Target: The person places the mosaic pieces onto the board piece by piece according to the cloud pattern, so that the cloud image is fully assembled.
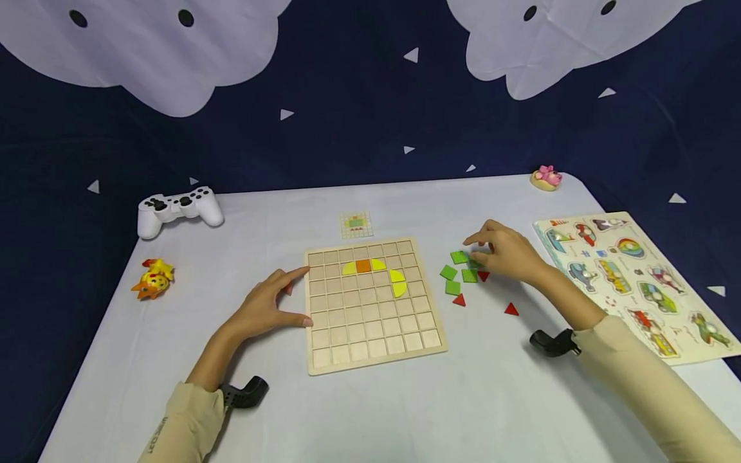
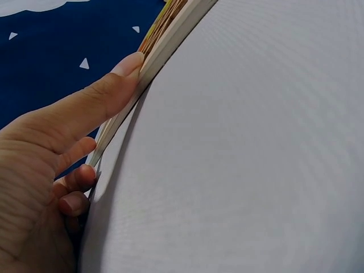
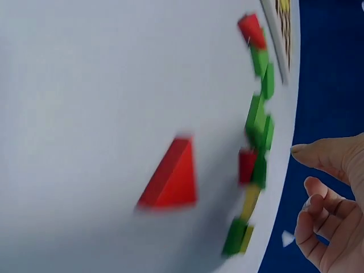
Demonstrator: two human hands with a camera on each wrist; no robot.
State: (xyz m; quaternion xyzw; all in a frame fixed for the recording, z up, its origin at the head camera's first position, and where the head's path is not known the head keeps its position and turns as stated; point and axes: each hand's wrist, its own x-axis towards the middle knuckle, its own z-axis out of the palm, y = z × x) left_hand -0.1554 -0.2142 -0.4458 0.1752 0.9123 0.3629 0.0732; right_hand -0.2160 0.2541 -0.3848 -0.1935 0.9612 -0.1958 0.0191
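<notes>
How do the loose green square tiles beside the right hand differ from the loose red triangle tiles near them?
The green square tiles are four-sided; the red triangle tiles have three corners. The greens lie bunched close under the right hand, whose fingers reach one of them, while two of the reds sit apart, nearer the person and untouched. More greens than reds show in the head view. Both kinds are small flat pieces lying loose on the pale grey tablecloth, outside the wooden grid board.
</notes>
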